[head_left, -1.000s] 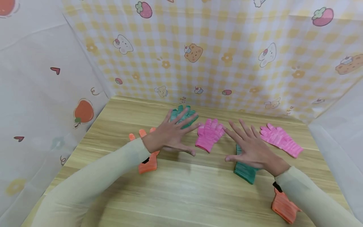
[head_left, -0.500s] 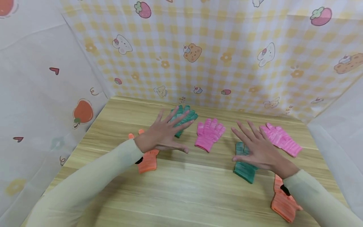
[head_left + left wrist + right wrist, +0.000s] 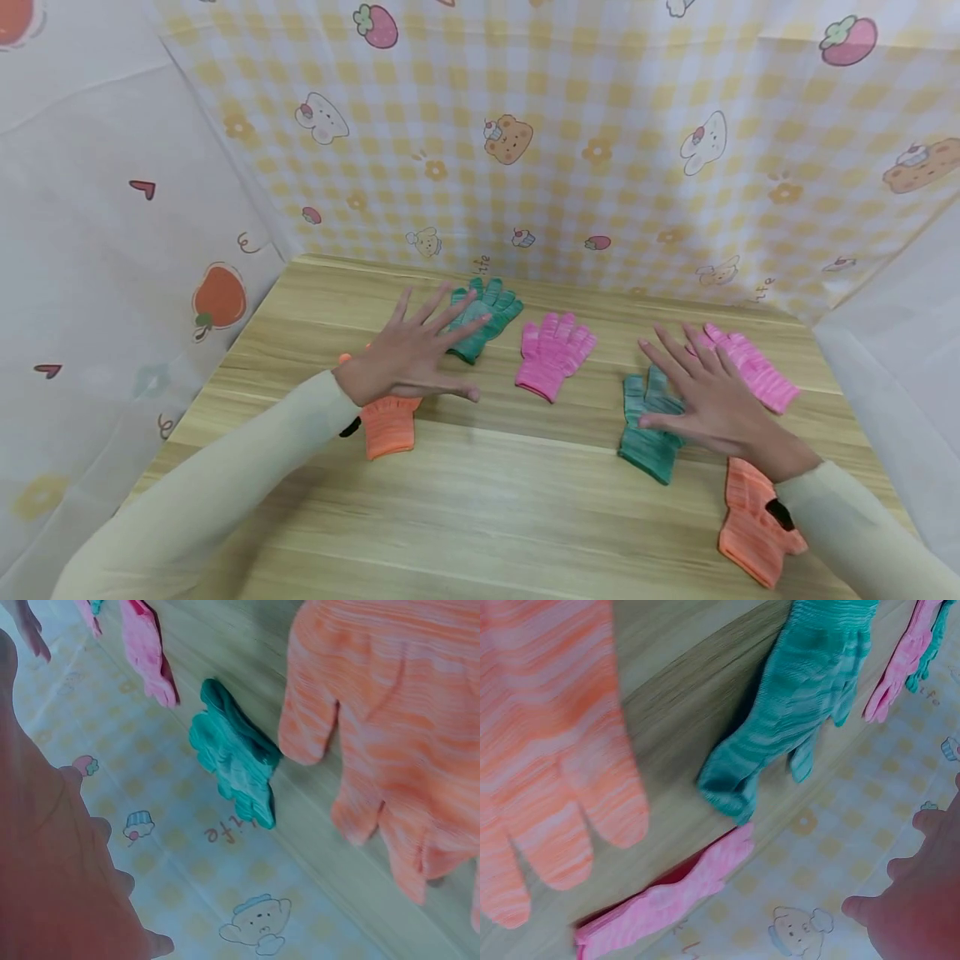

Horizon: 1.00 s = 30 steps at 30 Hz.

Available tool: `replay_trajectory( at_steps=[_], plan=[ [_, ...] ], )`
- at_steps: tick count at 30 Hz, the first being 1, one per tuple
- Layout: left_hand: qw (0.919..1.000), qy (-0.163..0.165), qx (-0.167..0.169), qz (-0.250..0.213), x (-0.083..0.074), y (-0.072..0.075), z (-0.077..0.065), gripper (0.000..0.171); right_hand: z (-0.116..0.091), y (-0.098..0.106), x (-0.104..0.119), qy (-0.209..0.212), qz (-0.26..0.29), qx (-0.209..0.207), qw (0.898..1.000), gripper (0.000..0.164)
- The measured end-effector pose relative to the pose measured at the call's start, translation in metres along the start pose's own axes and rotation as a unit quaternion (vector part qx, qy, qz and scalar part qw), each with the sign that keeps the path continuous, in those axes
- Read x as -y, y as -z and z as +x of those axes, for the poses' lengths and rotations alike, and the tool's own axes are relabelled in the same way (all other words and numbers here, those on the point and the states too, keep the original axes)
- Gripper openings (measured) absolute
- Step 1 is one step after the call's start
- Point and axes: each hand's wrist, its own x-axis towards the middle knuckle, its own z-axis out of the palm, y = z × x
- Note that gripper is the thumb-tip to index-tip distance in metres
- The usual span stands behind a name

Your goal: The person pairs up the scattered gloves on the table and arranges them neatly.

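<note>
"Down at the near right, what lies by the edge?"

"An orange glove (image 3: pixel 750 529), flat on the wooden table (image 3: pixel 465 517), its cuff toward the near side; the right sleeve (image 3: pixel 847 508) crosses partly over it, and the table's right edge runs just beyond that sleeve."

"And across from it?"

"Another orange glove (image 3: pixel 390 432), lying well in from the left edge; the left wrist and hand hide much of its fingers in the head view; a broad stretch of wood separates the two orange gloves, and that is the widest room for moving."

"How are the hands?"

"Both spread, fingers fanned and thumbs out; the left hand (image 3: pixel 405 350) hovers above its orange glove, fingertips reaching toward a green glove; the right hand (image 3: pixel 712 404) hovers over part of the right green glove (image 3: pixel 647 446); each wrist view shows its hand apart from the gloves."

"Farther on?"

"A pink glove (image 3: pixel 553 358) in the middle, fingers away, with a gap of wood on either side; a second pink glove (image 3: pixel 757 371), slanting, inside the right edge; then the left green glove (image 3: pixel 480 321), close to the far edge; behind everything, the yellow-checked cloth (image 3: pixel 555 192) rises along that edge."
</note>
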Motion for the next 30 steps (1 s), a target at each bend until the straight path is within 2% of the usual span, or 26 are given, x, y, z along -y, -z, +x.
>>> replay_trajectory(
  at_steps=[9, 14, 23, 30],
  plan=[
    [0.9998, -0.001, -0.018, -0.010, 0.012, -0.004, -0.011, 0.108, -0.015, 0.001, -0.014, -0.014, -0.011, -0.009, 1.000, 0.107],
    [0.9997, 0.006, -0.019, -0.016, 0.018, -0.003, -0.016, 0.107, -0.022, 0.002, -0.021, -0.018, -0.018, -0.024, 0.999, 0.106],
    [0.9992, 0.033, -0.004, -0.022, 0.029, -0.006, -0.020, 0.112, -0.032, 0.001, -0.031, -0.029, -0.014, -0.025, 0.999, 0.110],
    [0.9990, 0.033, -0.016, -0.024, 0.035, -0.005, -0.024, 0.111, -0.036, 0.003, -0.037, -0.042, -0.009, -0.028, 0.999, 0.112]
  ],
)
